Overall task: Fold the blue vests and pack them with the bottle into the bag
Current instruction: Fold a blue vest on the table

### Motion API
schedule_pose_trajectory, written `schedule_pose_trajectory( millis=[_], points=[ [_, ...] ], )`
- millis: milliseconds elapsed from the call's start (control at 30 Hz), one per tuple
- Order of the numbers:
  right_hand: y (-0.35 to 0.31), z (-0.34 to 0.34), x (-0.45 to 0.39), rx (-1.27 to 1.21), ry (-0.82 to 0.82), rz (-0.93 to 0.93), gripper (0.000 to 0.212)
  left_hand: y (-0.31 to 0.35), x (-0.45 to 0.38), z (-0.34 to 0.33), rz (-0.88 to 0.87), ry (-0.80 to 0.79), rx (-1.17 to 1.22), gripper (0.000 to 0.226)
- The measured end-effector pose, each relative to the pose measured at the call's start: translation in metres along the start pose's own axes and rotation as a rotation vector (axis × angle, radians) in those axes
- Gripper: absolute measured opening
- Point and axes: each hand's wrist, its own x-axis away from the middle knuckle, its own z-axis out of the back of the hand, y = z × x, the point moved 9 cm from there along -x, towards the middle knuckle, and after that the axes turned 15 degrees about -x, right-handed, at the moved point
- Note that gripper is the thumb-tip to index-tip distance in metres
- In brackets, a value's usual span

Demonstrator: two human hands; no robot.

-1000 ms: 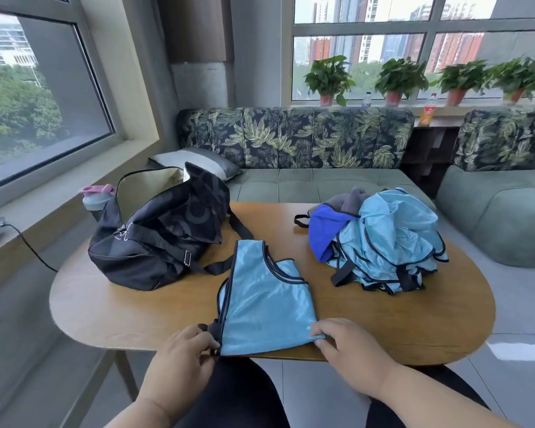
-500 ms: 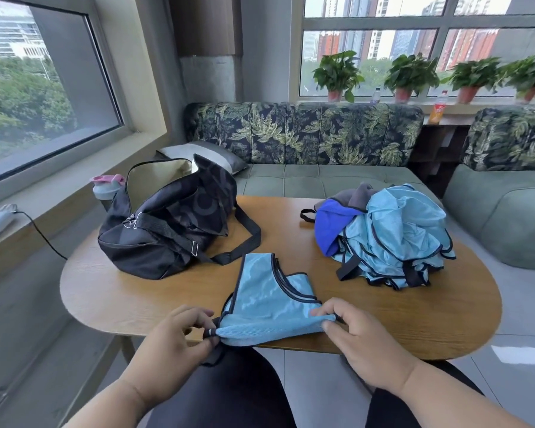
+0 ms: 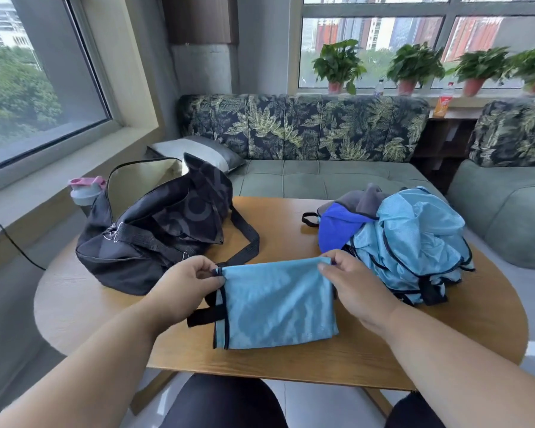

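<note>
On a rounded wooden table (image 3: 74,310) beside a leaf-print sofa (image 3: 303,128): open black fabric duffel bag (image 3: 149,230) at left, its strap trailing toward the middle; pink-lidded grey bottle (image 3: 85,190) just behind it by the window ledge; heap of unfolded light-blue mesh vests (image 3: 414,242) at right. Between them, at the near edge, a folded light-blue vest with black trim (image 3: 275,304), lying flat. Left hand (image 3: 186,285) and right hand (image 3: 352,288), both knuckles-up, pinching its far corners.
</note>
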Motion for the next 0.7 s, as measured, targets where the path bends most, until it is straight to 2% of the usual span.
schedule_pose_trajectory(
  millis=[133,200,267,367,433,500,600,700],
  points=[
    [0.022,0.000,-0.065,0.023,0.083,-0.079,0.015,-0.011,-0.058,-0.012,0.122,0.043,-0.148,0.014],
    [0.048,-0.002,-0.087,0.106,0.086,-0.154,0.013,-0.025,-0.074,-0.023,0.196,0.047,-0.120,0.027],
    [0.073,-0.002,-0.092,0.134,0.084,-0.248,0.031,-0.032,-0.076,-0.029,0.229,0.072,-0.145,0.037],
    [0.086,0.008,-0.083,0.076,0.145,-0.254,0.054,-0.022,-0.061,-0.032,0.127,0.199,-0.264,0.038],
    [0.086,0.019,-0.068,0.160,0.183,-0.242,0.059,-0.006,-0.039,-0.038,-0.044,0.282,-0.322,0.039],
    [0.095,0.026,-0.055,0.290,0.207,-0.259,0.060,-0.006,-0.025,-0.063,-0.150,0.259,-0.446,0.049],
    [0.107,0.023,-0.037,0.378,0.197,-0.294,0.044,-0.030,-0.014,-0.100,-0.109,0.146,-0.585,0.077],
    [0.106,0.012,-0.032,0.501,0.127,-0.326,0.045,-0.041,-0.015,-0.107,-0.065,0.131,-0.561,0.091]
  ],
)
